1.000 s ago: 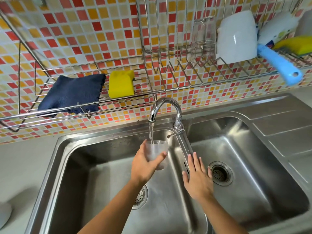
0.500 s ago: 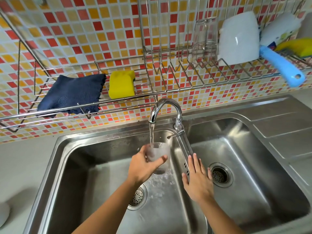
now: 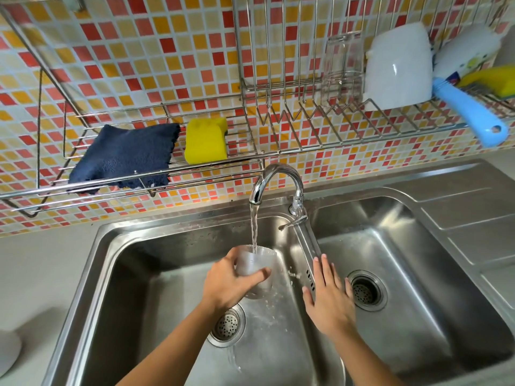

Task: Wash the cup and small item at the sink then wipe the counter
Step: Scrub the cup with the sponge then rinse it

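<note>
My left hand [image 3: 230, 282] grips a clear plastic cup [image 3: 257, 264] upright over the left basin of the steel sink [image 3: 156, 263]. Water runs from the chrome faucet [image 3: 274, 179] straight into the cup and spills over into the basin. My right hand [image 3: 327, 298] lies flat, fingers spread, on the divider between the two basins, empty. A dark blue cloth [image 3: 124, 157] and a yellow sponge [image 3: 206, 140] lie on the wire shelf [image 3: 83, 190] on the tiled wall.
A wire dish rack [image 3: 306, 135] at the upper right holds a clear glass [image 3: 344, 71], a white cup [image 3: 398, 68], a blue-handled brush [image 3: 471, 112] and another yellow sponge [image 3: 493, 79]. Grey counter [image 3: 36, 274] lies left, with a white object [image 3: 8, 352] at its edge. A drainboard [image 3: 473, 218] sits right.
The cup has sunk a little lower under the stream and filled; water now overflows and splashes into the left basin. My right hand has stayed on the divider.
</note>
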`<state>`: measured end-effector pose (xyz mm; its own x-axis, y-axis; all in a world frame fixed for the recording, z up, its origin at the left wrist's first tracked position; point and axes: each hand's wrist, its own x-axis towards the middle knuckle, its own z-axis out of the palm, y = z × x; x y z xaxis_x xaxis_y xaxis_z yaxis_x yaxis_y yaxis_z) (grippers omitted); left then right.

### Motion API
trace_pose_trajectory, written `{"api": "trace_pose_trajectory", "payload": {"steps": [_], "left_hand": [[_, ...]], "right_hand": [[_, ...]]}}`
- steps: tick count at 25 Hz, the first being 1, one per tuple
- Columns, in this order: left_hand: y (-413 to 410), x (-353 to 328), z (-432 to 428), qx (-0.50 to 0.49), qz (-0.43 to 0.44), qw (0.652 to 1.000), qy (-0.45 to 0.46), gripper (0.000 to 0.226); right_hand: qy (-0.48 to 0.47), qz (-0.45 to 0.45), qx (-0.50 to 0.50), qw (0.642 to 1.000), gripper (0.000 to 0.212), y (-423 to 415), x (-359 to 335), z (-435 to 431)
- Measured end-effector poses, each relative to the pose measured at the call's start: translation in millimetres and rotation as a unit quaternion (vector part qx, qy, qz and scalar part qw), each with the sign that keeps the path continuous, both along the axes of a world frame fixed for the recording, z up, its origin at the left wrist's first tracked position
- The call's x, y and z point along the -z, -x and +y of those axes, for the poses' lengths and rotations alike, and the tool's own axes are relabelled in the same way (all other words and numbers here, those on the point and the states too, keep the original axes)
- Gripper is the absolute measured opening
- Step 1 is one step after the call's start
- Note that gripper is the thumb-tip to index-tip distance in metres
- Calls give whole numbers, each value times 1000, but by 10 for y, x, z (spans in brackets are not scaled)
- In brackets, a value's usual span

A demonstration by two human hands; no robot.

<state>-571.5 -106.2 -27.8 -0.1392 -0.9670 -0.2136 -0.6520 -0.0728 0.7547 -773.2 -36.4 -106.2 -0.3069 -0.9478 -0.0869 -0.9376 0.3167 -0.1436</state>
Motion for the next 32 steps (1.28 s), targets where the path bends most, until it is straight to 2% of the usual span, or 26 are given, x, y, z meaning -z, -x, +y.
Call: {"api": "trace_pose_trajectory", "payload": {"steps": [4,7,10,12,14,17,21,25,28,29,32], "left_hand": [[-26,-26,-21,2,8,1000,12,71],[-38,-34,-41,7,24,1000,18,75],[-69,-30,-80,2,39,999,29,76],[-74,-46,-100,12,58,998,31,74],[-71,-65,-92,34,70,997,28,72],[-90,-68,-73,43,75,996,33,72],[-119,-72,-104,24,97,994,46,71],[-123,-81,-97,32,107,993,49,73],[-109,-113,-92,34,122,990,54,71],[-104,-117,-95,37,123,990,54,69],[-98,-146,-88,45,124,990,54,68]], "right_hand": [[9,0,0,1000,66,12,60,-7],[22,-7,-6,1000,75,19,44,-3],[71,-119,4,990,78,77,12,-26],[135,-185,14,973,71,139,-20,-96],[171,-201,0,964,59,227,-77,-312],[174,-146,-66,972,44,293,-299,-777],[97,-67,-187,975,53,291,-542,-1203],[5,-21,-228,973,64,244,-593,-1370],[-41,49,-251,966,66,228,-634,-1404],[-51,61,-256,963,61,201,-625,-1415],[-62,44,-226,971,32,108,-636,-1468]]}}
